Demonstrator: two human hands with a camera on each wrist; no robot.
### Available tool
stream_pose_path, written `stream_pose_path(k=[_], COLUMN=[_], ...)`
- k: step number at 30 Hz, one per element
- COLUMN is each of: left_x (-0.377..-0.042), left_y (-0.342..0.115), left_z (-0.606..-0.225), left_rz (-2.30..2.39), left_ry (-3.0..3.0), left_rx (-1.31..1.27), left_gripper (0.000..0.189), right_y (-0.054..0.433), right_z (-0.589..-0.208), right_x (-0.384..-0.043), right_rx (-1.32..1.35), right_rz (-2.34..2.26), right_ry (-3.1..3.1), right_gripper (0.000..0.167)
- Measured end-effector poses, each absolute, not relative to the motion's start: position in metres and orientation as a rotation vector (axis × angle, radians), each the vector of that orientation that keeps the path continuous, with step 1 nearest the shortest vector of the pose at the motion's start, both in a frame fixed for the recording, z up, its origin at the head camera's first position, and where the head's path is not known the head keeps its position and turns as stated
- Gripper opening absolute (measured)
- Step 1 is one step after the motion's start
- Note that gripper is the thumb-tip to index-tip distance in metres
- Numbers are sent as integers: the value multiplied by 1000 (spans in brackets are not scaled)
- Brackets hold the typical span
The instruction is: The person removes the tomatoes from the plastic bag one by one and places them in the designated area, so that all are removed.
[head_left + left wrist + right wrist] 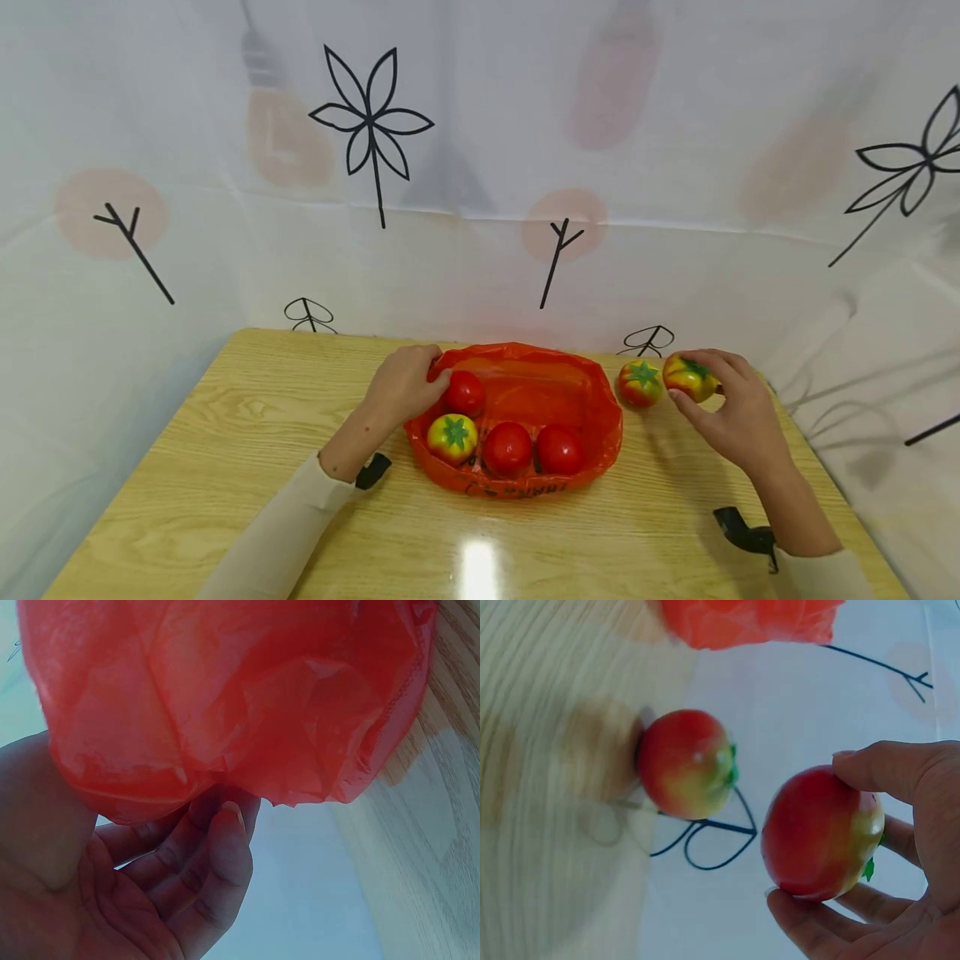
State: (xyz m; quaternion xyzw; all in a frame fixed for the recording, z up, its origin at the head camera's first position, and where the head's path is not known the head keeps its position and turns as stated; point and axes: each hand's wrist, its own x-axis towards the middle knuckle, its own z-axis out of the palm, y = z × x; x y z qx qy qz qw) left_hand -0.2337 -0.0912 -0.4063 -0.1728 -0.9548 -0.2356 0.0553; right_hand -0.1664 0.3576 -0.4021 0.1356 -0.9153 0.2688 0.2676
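The step in hand, as far as could be judged, was moving one tomato (688,379) with the right hand (738,417) while the left hand (401,383) steadied the red bag (525,383). The right hand was curled partway, thumb on one side and fingertips on the other, and had hold of that tomato near the far right corner of the tabletop (225,467). Whether its underside touched the wood could not be told. The left hand was bent closed on the left side of the bag's rim, thumb and fingers pinching the thin plastic.

The bag lay open by the middle of the far edge. In it, a yellow-and-red tomato (452,438) sat leaf-side up at the near left, with one red ball (465,393) behind it and two red balls (508,449) side by side along the near wall. A second loose tomato (640,383) rested by the far edge, between the bag and the held one, apart from both.

The next move seemed to call for lifting the held tomato clear of its neighbour, carrying it leftward over the raised rim and letting go above the bare right half of the bag, with the left hand's pinch holding the mouth wide.
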Motion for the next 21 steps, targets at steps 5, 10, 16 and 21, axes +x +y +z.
stream_pose_path(k=[5, 10, 16, 21], left_x=[-234, -235, -235, -235], left_y=[-91, -91, -92, -91], left_z=[-407, -408, -408, -408], left_rz=[-706, -698, -688, -685], left_ry=[-2901, -2904, -2908, -2909], left_rx=[-525, -521, -522, -523], left_gripper=[22, 22, 21, 22], right_y=[362, 367, 374, 379], right_z=[-408, -416, -427, -435], right_x=[-170, -174, -179, -181], right_rx=[318, 270, 222, 174], right_rz=[739, 724, 718, 720], right_ry=[-2477, -2472, -2487, -2520], right_gripper=[52, 51, 50, 49])
